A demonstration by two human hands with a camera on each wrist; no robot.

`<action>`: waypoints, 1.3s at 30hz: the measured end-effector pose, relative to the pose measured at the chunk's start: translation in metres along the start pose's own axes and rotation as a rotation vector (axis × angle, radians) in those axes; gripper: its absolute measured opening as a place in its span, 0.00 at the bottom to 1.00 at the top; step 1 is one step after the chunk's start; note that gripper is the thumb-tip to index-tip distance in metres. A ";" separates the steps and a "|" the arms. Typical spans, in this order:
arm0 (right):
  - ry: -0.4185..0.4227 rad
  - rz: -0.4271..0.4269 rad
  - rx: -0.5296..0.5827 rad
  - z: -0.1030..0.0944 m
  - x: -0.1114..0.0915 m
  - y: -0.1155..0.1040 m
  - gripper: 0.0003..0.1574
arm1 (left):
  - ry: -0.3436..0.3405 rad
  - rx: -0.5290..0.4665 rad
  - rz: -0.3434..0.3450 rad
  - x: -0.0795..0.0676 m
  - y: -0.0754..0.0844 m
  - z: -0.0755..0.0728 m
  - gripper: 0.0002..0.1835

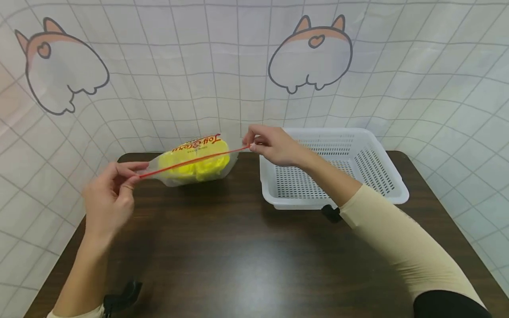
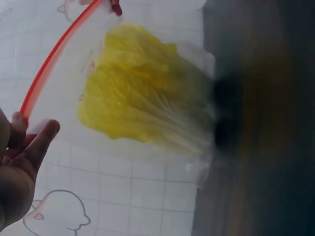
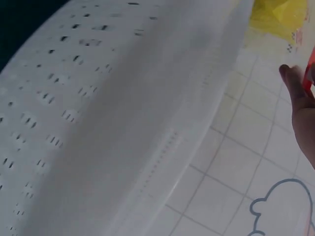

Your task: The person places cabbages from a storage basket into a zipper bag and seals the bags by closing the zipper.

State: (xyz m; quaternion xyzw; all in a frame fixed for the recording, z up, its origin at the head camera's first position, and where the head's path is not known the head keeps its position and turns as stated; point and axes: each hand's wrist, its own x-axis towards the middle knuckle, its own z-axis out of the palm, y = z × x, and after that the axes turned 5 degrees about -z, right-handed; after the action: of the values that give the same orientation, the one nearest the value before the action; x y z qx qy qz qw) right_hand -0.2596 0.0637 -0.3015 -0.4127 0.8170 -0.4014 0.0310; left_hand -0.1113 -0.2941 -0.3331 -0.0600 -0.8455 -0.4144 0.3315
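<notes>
A clear zip bag (image 1: pixel 195 161) with red lettering and a red zip strip hangs between both hands over the back left of the table. Inside it lies a yellow leafy vegetable (image 2: pixel 133 83), pale toward its base, which looks like napa cabbage. My left hand (image 1: pixel 109 194) pinches the left end of the red strip between thumb and fingers. At the strip's right end, my right hand (image 1: pixel 274 143) pinches the other corner, with its forearm crossing over the white basket. The strip is stretched nearly straight, slanting up to the right in the head view.
A white perforated plastic basket (image 1: pixel 268 187) stands at the back right of the dark wooden table (image 1: pixel 238 256). Behind and beside the table hangs a white grid-patterned cloth (image 1: pixel 191 57) with cartoon animal drawings.
</notes>
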 end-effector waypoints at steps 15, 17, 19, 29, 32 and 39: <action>-0.241 -0.192 -0.572 0.043 -0.065 -0.042 0.07 | -0.475 0.162 0.015 -0.082 0.004 -0.026 0.21; -0.252 -0.211 -0.650 0.055 -0.073 -0.047 0.08 | -0.521 0.181 0.016 -0.092 -0.001 -0.026 0.21; -0.267 -0.210 -0.723 0.066 -0.082 -0.049 0.09 | -0.564 0.204 0.021 -0.099 -0.004 -0.025 0.21; -0.266 -0.086 -0.860 0.097 -0.123 -0.031 0.09 | -0.891 0.217 -0.007 -0.109 -0.010 -0.015 0.13; -0.256 -0.075 -0.868 0.096 -0.127 -0.029 0.05 | -0.951 0.218 -0.021 -0.107 -0.008 -0.016 0.10; -0.196 -0.066 -0.836 0.083 -0.136 -0.047 0.03 | -0.822 0.306 0.033 -0.098 0.025 -0.015 0.12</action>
State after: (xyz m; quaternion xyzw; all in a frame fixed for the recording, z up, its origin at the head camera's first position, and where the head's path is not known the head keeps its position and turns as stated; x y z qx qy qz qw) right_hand -0.1082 0.0900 -0.3640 -0.4519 0.8890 0.0048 -0.0742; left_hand -0.0185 -0.2720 -0.3696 -0.1838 -0.9577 -0.2205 -0.0209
